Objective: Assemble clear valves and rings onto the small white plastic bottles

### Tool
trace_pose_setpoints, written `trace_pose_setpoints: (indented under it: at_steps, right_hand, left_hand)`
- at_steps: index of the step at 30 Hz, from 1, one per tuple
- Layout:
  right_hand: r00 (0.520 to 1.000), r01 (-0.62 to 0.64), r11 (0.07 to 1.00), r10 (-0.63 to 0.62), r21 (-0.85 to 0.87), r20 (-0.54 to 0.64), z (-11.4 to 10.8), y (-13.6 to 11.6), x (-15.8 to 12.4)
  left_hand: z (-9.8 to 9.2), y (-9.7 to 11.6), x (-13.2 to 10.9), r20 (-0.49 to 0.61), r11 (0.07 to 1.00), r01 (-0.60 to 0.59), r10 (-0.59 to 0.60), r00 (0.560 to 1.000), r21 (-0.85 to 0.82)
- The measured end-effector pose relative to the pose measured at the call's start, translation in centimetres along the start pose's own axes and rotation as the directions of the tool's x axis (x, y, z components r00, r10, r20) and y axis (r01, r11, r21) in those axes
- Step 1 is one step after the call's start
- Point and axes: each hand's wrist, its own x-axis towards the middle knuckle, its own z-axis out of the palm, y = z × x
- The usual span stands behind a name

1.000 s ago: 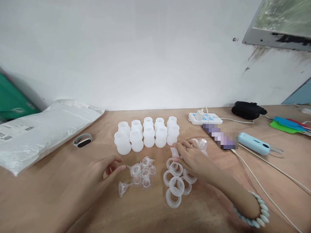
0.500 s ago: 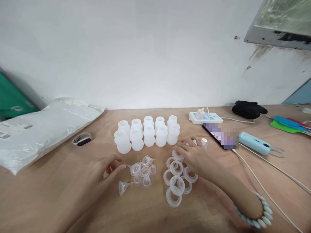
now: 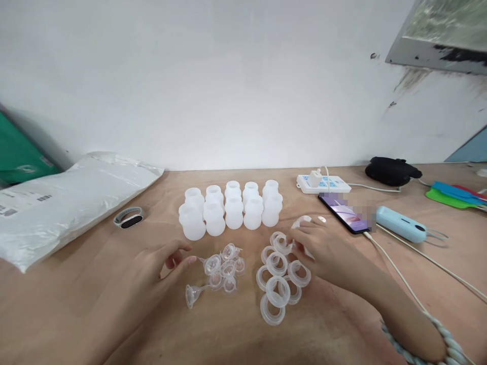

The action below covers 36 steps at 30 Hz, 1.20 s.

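My left hand (image 3: 162,268) rests on the table at the left, thumb and index finger apart with nothing between them. Beside its fingertips lies a pile of small clear plastic funnels (image 3: 228,267), and one funnel (image 3: 192,295) lies on its side nearer me. My right hand (image 3: 323,251) is bent over the far end of a group of translucent plastic rings (image 3: 273,310). Its fingertips are closed at the right edge of one ring (image 3: 281,247), which overlaps another. Behind both groups, white hourglass-shaped plastic bottles (image 3: 215,219) stand in two rows.
Small translucent pieces (image 3: 302,221) lie just beyond my right hand. Further right are a phone (image 3: 344,213), a power strip (image 3: 335,184), a light blue device (image 3: 401,224), cables and a black case (image 3: 391,171). A wristband (image 3: 129,219) and a white parcel (image 3: 83,187) lie left.
My right hand has drawn back to the right and its fingers have curled, uncovering more of the far rings. My left hand stays where it was.
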Motion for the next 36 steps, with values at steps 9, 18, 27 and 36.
trace_pose_setpoints:
  at_steps: [9,18,27,36]
  right_hand:
    - [0.976,-0.159,0.986,0.164,-0.045,0.143,-0.8,-0.7,-1.2]
    - [0.996,-0.066,0.996,0.063,0.054,0.056,-1.2,-0.4,-1.0]
    - [0.994,0.049,0.998,-0.046,-0.033,0.103,-0.1,-0.8,-1.1]
    - [0.991,0.125,0.981,-0.116,-0.146,0.073,0.4,-1.4,-0.7]
  left_hand:
    - [-0.9,1.2,0.3,0.248,0.994,0.081,-0.095,0.964,0.068]
    - [-0.8,1.1,0.5,0.242,0.994,0.088,-0.102,0.965,0.067]
    - [-0.6,0.8,0.3,0.203,0.998,0.004,-0.017,0.979,0.065]
    - [-0.5,0.8,0.4,0.182,0.998,0.055,-0.060,0.982,0.033]
